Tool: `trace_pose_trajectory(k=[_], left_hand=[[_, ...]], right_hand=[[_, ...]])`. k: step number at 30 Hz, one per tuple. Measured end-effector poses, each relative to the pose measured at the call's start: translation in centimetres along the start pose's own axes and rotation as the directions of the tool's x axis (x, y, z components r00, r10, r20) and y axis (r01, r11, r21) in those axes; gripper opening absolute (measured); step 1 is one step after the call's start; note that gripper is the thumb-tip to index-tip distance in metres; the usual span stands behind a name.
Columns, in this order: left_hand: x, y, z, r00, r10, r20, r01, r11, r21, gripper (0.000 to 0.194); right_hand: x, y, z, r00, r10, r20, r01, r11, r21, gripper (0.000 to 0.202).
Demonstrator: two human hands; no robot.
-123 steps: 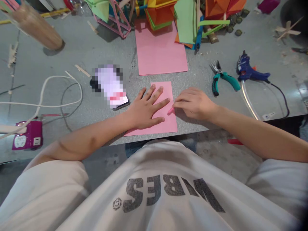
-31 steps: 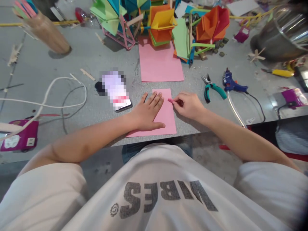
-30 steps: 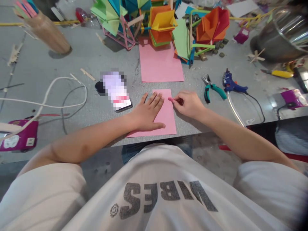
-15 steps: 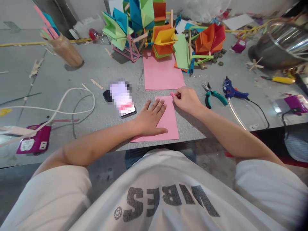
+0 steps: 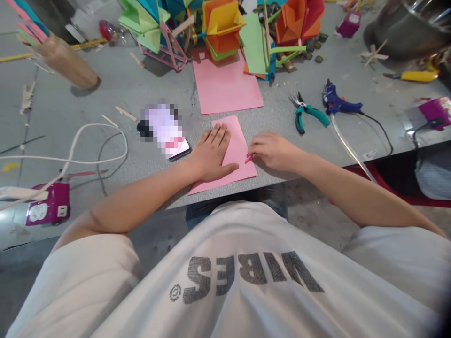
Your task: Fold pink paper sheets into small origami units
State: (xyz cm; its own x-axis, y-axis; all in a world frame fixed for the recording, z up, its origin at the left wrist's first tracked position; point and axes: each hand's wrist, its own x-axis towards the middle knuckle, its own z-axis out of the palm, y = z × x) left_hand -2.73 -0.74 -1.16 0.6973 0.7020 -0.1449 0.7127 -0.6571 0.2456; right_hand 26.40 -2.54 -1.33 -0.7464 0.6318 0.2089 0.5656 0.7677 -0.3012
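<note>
A pink sheet of paper [image 5: 237, 141] lies at the table's front edge, its right side straight like a fold. My left hand [image 5: 212, 152] rests flat on it with the fingers spread, palm down. At the sheet's right edge, my right hand [image 5: 269, 150] pinches a small pink object [image 5: 249, 158], too small to make out fully, against or just over the paper. Another pink sheet [image 5: 229, 87] lies just beyond. A phone [image 5: 167, 131] with a lit, blurred screen is left of my left hand.
Green-handled pliers [image 5: 310, 115] and a blue glue gun [image 5: 340, 102] lie to the right. Folded colored paper shapes [image 5: 221, 26] stand at the back. A brown cup [image 5: 68, 63], a white cable [image 5: 75, 141] and a purple box [image 5: 52, 204] are on the left.
My right hand has slid toward me along the sheet's right edge with the small pink object. My left hand stays flat on the paper. The view has shifted.
</note>
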Motion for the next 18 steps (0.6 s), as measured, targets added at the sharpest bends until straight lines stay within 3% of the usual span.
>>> trace_pose_trajectory(k=[7,13,18], left_hand=[[0.0,0.2,-0.2,0.999,-0.025,0.037,0.024,0.999,0.025,0.123],[0.1,-0.2,0.0,0.999,-0.016,0.03,0.016,1.0,-0.001,0.124],[0.2,-0.6,0.4,1.0,-0.001,0.012,0.001,1.0,0.002,0.128]], right_hand=[[-2.6,-1.5,-0.8,0.987,-0.162,0.022,0.163,0.984,-0.07,0.029],[-4.2,-2.1,-1.7,0.977,-0.196,0.089,0.206,0.969,-0.135,0.035],[-5.7,-2.5,-1.8,0.988,-0.147,0.046,0.152,0.979,-0.134,0.034]])
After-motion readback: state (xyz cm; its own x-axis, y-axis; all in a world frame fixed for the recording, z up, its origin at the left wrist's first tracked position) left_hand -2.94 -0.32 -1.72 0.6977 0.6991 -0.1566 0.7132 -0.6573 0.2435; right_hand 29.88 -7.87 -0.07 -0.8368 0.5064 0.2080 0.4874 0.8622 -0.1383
